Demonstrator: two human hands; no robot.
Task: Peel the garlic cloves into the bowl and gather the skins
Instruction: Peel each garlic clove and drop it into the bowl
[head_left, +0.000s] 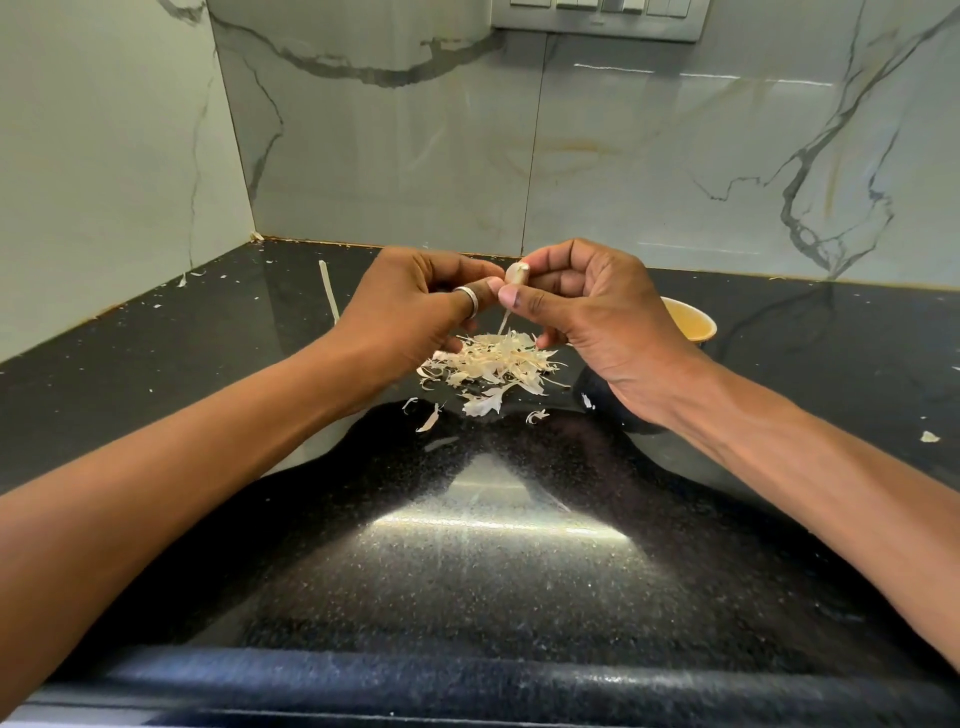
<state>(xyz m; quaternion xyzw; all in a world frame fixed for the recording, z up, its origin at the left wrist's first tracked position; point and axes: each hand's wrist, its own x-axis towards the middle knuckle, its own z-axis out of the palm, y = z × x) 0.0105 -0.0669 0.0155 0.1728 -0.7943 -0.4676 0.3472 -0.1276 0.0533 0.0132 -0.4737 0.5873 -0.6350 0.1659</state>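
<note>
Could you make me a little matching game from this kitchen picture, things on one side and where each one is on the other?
1 garlic clove
2 skin pile
3 bowl
4 ring

A on the counter
B partly behind the right hand
C worn on the left hand
D pinched between both hands

Pairs: 1-D, 2-A, 3-B, 4-C

Glossy speckled black stone counter (467, 571), glossy marble-look wall (623, 156), papery skins (493, 364).
</note>
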